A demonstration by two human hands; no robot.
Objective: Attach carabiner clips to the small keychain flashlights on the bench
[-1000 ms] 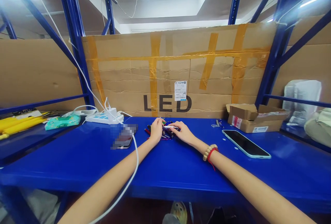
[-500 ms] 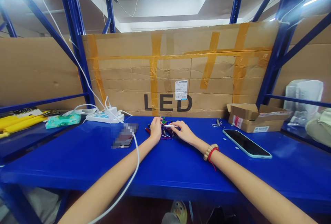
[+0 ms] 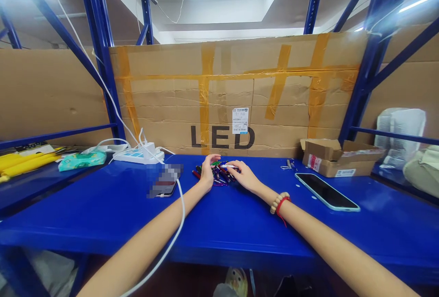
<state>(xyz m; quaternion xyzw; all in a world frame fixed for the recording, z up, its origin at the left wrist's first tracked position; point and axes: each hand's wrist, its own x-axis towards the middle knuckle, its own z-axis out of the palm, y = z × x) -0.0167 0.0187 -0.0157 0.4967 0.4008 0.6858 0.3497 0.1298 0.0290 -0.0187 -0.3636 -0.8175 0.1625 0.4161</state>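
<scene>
A loose heap of pens (image 3: 221,178) in dark, red, purple and green colours lies on the blue table between my hands. My left hand (image 3: 207,172) stands on edge at the heap's left side, fingers stretched forward and curving over its far end, with nothing gripped. From the right, my right hand (image 3: 245,175) reaches over the heap with bent fingers. A slim white pen (image 3: 229,166) sticks out leftward from its fingertips. Wooden beads and a red string circle the right wrist. Part of the heap is hidden behind both hands.
A phone (image 3: 325,191) lies to the right, before an opened cardboard box (image 3: 341,157). Another phone (image 3: 166,187), partly blurred, lies left with a white cable (image 3: 181,214) crossing my left forearm. Behind it is a power strip (image 3: 139,154). A large cardboard sheet (image 3: 164,105) backs the table (image 3: 240,228).
My left hand's fingers have opened out and now extend rightward over the far end of the heap. The right hand stays nearly in place, and more of the heap shows.
</scene>
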